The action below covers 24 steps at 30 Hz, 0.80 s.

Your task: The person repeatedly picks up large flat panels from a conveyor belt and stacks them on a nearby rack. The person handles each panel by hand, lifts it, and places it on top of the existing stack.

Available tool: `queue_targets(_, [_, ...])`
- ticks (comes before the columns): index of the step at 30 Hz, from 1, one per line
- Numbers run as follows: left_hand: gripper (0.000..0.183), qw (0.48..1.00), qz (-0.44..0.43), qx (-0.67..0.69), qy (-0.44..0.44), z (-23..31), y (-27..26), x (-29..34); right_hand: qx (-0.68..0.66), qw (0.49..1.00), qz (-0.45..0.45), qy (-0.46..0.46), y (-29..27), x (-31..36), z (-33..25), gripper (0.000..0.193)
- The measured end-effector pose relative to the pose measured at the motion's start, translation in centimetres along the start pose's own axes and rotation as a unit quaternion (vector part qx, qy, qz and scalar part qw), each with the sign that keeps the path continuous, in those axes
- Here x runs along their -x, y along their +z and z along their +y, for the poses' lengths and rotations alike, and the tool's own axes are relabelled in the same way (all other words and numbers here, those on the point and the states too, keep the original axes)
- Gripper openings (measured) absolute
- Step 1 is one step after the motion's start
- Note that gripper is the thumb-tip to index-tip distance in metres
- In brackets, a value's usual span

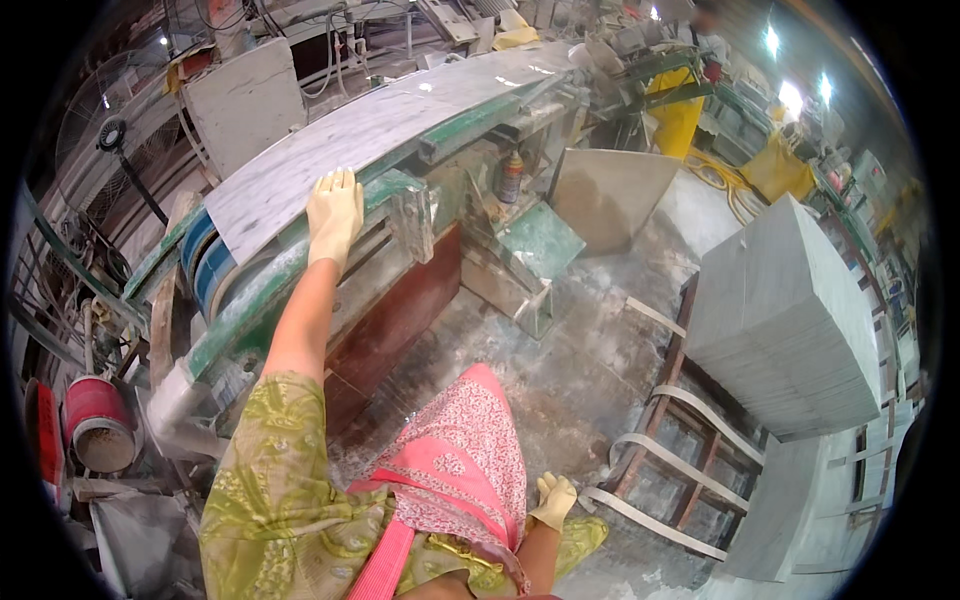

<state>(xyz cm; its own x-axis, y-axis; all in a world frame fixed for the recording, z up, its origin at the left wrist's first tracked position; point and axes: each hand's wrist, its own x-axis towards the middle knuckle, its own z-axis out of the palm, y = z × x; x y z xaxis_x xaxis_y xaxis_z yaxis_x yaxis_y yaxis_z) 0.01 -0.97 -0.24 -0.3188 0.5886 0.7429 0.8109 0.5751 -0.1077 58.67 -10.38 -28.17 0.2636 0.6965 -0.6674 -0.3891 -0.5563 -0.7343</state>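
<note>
A long white-and-grey veined marble slab [400,115] lies on the green-framed machine bed at the upper left. My left hand [335,212], in a cream glove, rests on the slab's near edge, its fingers stretched forward over the top. My left arm reaches out in a green patterned sleeve. Low beside my body hangs my right hand [553,501], also gloved, its fingers loosely bent and apart with nothing in them. A pink patterned cloth [455,440] drapes down my front.
On the right, a tall stack of grey-white slabs [785,310] stands on a metal rack [690,430] with pale straps. A bottle [511,178] sits by the green frame [270,310]. A red bucket [98,420] is at left, below a fan [112,134]. Yellow hose [735,185] lies farther back.
</note>
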Motion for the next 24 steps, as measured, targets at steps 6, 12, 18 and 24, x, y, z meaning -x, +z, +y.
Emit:
queue_targets(6, [0.037, 1.000, -0.008, 0.002, 0.002, 0.3, -0.3, -0.1, 0.020, 1.000, -0.002, -0.010, -0.3, -0.2, 0.7, 0.047])
queue_targets(12, [0.036, 1.000, 0.007, -0.002, 0.014, -0.2, 0.3, -0.1, 0.031, 0.999, -0.025, -0.004, -0.4, -0.5, 0.7, 0.052])
queue_targets(18, [0.035, 1.000, 0.019, -0.001, 0.022, 0.0, 0.4, -0.1, 0.044, 0.998, -0.040, 0.007, -0.7, -0.5, 0.6, 0.050])
queue_targets(24, [0.035, 1.000, -0.001, 0.009, 0.009, 0.3, -0.2, -0.2, 0.035, 0.999, -0.034, 0.012, -0.5, -0.3, 0.4, 0.047])
